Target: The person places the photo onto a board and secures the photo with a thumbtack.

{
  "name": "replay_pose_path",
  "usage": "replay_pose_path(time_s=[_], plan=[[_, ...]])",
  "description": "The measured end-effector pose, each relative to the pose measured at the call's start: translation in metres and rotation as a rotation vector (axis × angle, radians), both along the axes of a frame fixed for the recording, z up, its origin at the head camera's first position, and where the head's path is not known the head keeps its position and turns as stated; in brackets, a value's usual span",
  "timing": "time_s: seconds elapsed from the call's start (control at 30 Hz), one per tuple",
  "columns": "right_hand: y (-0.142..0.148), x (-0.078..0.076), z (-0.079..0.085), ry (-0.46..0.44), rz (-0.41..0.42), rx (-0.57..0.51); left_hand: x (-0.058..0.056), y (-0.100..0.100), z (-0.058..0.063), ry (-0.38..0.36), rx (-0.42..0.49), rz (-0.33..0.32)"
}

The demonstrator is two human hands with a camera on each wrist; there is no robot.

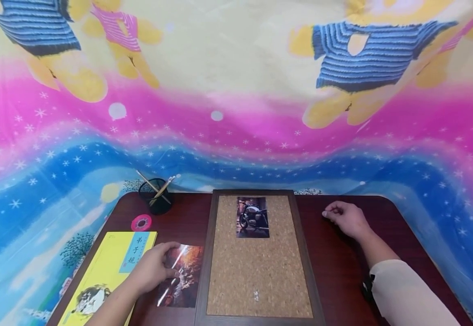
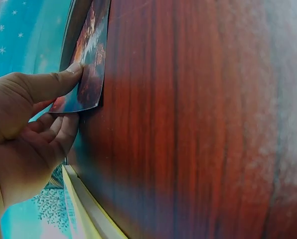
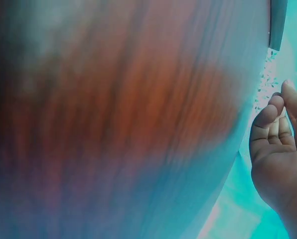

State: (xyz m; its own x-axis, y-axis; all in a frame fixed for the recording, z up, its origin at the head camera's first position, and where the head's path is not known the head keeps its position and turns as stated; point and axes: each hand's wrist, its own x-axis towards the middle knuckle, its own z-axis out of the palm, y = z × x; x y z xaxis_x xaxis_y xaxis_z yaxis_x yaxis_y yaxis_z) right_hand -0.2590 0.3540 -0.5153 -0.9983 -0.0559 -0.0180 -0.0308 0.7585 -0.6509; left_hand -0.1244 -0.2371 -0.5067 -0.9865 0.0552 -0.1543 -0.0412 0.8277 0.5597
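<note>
My left hand [image 1: 155, 268] pinches a glossy photo [image 1: 186, 276] of an orange, dark scene by its left side, thumb on top and fingers beneath. In the left wrist view, the thumb presses the photo's face [image 2: 91, 74] and its near edge bends. The photo is beside a framed cork board [image 1: 256, 276]. A motorcycle picture [image 1: 252, 217] lies at the top of that board. Over the table's right side, my right hand [image 1: 348, 219] hangs with its fingers loosely curled and thumb near the fingertips; nothing held is visible there. In the right wrist view, that hand [image 3: 275, 144] appears at the right edge.
A yellow book [image 1: 118, 253] lies under the left forearm. Behind it are a pink ring-shaped roll [image 1: 141, 222] and a black mesh cup [image 1: 159, 203] with several sticks. A patterned curtain [image 1: 228, 136] hangs around the dark red wooden table [image 1: 326, 280].
</note>
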Motion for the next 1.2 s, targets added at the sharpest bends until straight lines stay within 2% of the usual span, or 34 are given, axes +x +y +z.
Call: replay_pose_path(time_s=[0.1,0.2,0.47,0.73,1.07,1.2], plan=[[-0.003,0.003,0.002,-0.006,0.007,-0.011,0.001,-0.002,-0.001,0.008,0.034,0.004],[-0.006,0.006,0.005,-0.001,0.024,-0.017,0.003,-0.005,0.0,-0.001,0.105,0.022],[-0.01,0.016,0.01,0.033,0.045,0.023,0.007,-0.015,0.003,-0.08,0.308,0.066],[-0.02,0.029,0.014,0.085,0.062,0.047,0.008,-0.022,0.009,-0.107,0.483,0.036],[-0.024,0.038,0.014,0.077,0.077,-0.007,0.005,-0.015,0.023,-0.15,0.533,0.054],[-0.027,0.042,0.016,0.064,0.08,-0.044,0.002,-0.011,0.024,-0.151,0.554,0.025]])
